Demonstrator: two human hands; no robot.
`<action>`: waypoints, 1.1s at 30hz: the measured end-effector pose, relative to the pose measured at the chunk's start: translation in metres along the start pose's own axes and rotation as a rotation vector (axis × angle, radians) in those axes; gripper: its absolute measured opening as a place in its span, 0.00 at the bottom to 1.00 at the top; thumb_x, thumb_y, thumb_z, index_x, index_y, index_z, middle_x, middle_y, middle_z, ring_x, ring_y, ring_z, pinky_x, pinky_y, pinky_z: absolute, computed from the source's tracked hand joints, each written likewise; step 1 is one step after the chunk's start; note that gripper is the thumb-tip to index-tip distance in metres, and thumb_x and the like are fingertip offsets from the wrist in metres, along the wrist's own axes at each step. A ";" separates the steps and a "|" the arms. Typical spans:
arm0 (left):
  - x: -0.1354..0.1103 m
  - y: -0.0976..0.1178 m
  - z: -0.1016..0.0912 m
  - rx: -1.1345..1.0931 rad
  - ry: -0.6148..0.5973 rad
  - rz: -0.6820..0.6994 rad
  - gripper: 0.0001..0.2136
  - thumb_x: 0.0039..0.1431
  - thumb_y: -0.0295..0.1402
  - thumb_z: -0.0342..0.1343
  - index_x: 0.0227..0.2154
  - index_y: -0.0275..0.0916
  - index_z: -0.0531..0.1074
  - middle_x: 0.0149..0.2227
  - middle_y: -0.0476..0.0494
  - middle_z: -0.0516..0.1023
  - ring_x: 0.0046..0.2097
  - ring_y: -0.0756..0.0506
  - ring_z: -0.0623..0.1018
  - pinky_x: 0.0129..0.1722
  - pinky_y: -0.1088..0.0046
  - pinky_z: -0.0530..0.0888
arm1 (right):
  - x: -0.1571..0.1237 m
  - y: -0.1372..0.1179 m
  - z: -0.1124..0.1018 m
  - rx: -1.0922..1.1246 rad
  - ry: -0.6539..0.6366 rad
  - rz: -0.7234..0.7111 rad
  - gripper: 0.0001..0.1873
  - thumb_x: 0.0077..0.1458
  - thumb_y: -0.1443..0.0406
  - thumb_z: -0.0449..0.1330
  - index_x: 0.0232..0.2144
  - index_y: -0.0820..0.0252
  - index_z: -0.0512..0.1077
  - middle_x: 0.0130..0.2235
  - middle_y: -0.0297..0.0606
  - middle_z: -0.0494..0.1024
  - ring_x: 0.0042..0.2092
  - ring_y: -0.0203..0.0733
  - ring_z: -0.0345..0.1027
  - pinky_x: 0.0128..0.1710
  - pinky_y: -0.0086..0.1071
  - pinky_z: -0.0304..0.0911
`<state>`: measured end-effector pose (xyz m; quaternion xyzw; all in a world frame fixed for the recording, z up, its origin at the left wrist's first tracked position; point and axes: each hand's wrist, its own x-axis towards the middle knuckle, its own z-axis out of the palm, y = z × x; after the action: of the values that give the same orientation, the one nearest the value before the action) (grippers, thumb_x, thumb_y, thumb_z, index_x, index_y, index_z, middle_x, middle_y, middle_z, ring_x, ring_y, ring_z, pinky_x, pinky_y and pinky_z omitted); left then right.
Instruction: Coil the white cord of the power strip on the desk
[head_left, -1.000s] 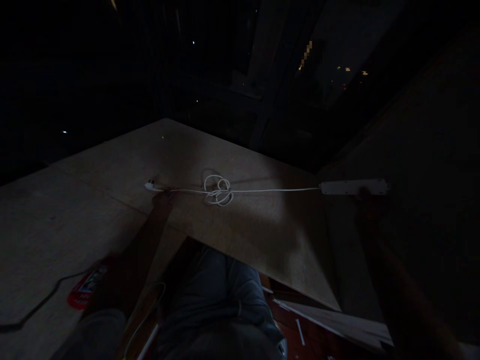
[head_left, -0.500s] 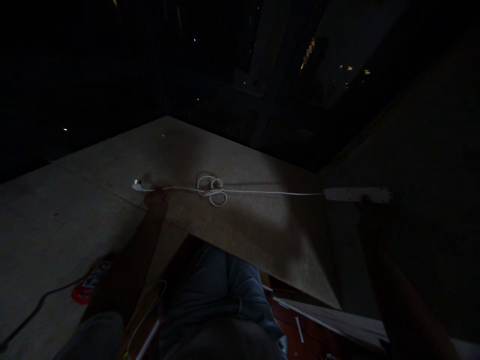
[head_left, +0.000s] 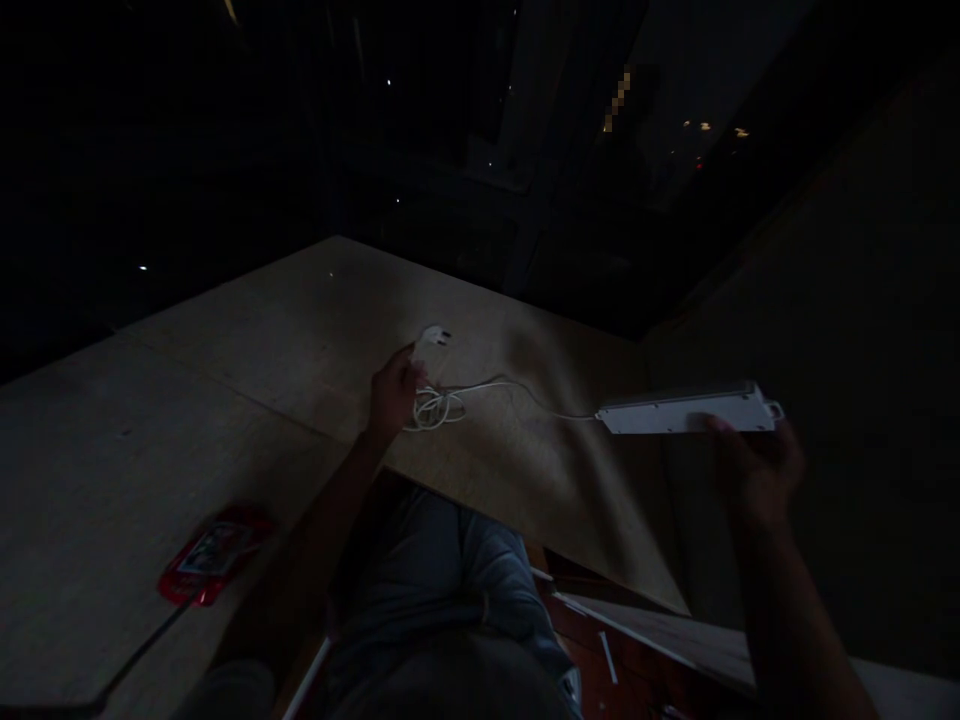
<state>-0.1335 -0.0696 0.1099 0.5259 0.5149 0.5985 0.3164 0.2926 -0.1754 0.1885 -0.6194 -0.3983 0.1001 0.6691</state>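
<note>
My left hand is closed on the white cord just below its plug, whose prongs point right. Loose loops of the cord hang or lie beside that hand; whether they touch the table I cannot tell. From there the cord runs right to a long white power strip. My right hand grips the strip near its far right end, thumb on the side facing me. The strip is tilted, and its sockets are not visible.
The pale table has a corner at the back and a cut-out edge at my lap. A red object with a dark cable lies at the left. Dark glass with small lights stands behind, a dark wall at the right.
My left hand has moved right with the plug, near the cord's loops. The stretched cord has gone slack. My right hand has tilted the power strip and shifted it slightly left and nearer.
</note>
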 end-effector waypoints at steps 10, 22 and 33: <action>-0.056 -0.023 0.097 -0.176 -0.239 -0.265 0.17 0.57 0.42 0.59 0.44 0.37 0.76 0.31 0.44 0.79 0.23 0.47 0.76 0.25 0.71 0.72 | -0.036 -0.048 0.006 0.032 -0.210 -0.051 0.27 0.30 0.58 0.72 0.37 0.53 0.73 0.33 0.33 0.74 0.33 0.41 0.69 0.33 0.36 0.69; -0.103 -0.026 0.111 -0.109 -0.382 0.092 0.15 0.64 0.40 0.53 0.47 0.41 0.79 0.42 0.38 0.82 0.45 0.42 0.80 0.49 0.65 0.74 | -0.092 0.010 0.020 0.054 -0.461 0.205 0.25 0.37 0.59 0.74 0.40 0.52 0.73 0.36 0.35 0.79 0.36 0.41 0.74 0.35 0.36 0.73; -0.105 -0.043 0.125 0.476 -0.539 0.236 0.12 0.65 0.30 0.53 0.46 0.41 0.79 0.41 0.40 0.82 0.43 0.44 0.80 0.45 0.69 0.75 | -0.129 0.059 0.008 0.264 -0.423 0.280 0.26 0.36 0.62 0.76 0.39 0.56 0.73 0.31 0.29 0.76 0.31 0.35 0.69 0.31 0.27 0.67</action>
<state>0.0047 -0.1188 0.0271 0.7790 0.4737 0.3345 0.2383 0.2232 -0.2377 0.0812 -0.5414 -0.4233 0.3695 0.6255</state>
